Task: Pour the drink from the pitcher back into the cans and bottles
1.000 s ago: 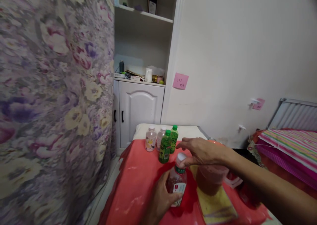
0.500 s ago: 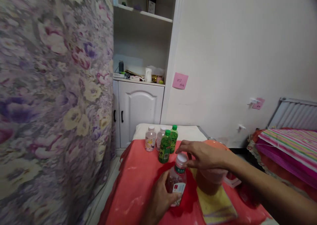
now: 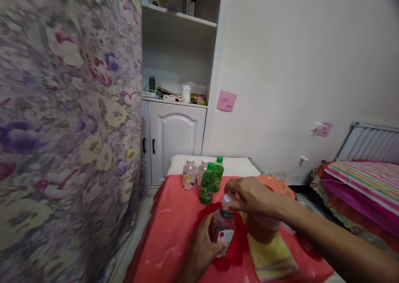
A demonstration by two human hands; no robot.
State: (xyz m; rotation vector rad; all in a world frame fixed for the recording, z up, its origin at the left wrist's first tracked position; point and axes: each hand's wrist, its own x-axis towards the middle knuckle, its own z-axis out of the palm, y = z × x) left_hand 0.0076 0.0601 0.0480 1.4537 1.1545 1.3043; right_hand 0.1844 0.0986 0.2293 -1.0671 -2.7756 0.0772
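A clear plastic bottle (image 3: 222, 229) with a white cap, a green neck band and a white-and-red label stands over the red tablecloth. My left hand (image 3: 201, 245) is wrapped round its body from the left. From above and to the right, my right hand (image 3: 246, 195) has thumb and fingers closed on the bottle's white cap (image 3: 228, 198). Under my right forearm is a round container (image 3: 263, 229), partly hidden, beside a folded yellow cloth (image 3: 271, 256).
Behind the held bottle stand two green-capped bottles (image 3: 208, 185) and two clear white-capped bottles (image 3: 188, 175). An orange dish (image 3: 277, 184) lies behind my right wrist. The red tablecloth (image 3: 165, 229) covers the table. A floral curtain (image 3: 71, 129) hangs at left; a bed (image 3: 358, 191) is at right.
My right hand's fingers have closed in on the cap, covering more of it. The orange dish shows more behind my wrist. My left hand keeps its hold on the bottle.
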